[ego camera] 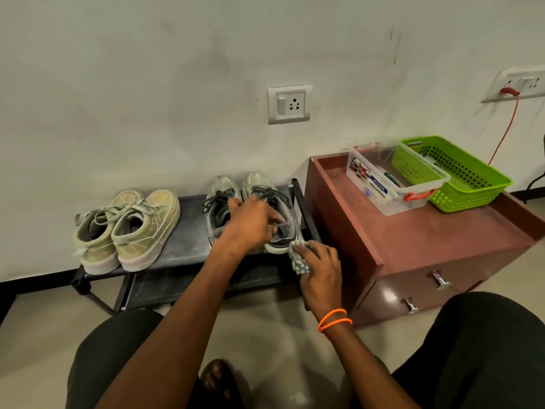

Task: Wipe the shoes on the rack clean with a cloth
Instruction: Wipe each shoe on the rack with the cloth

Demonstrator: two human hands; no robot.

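A low black shoe rack [188,246] stands against the wall. On its left sit two beige sneakers [129,228], heels toward me. On its right stand two grey sneakers with dark laces; the left grey sneaker [219,199] is partly hidden by my arm. My left hand [250,222] grips the collar of the right grey sneaker [283,231]. My right hand [320,270] holds a patterned grey cloth [299,259] bunched against that shoe's heel.
A reddish-brown drawer cabinet [427,240] stands right of the rack, close to my right hand. On it sit a clear plastic box [386,184] and a green basket [460,175]. A wall socket [290,104] is above the rack. My knees frame the floor in front.
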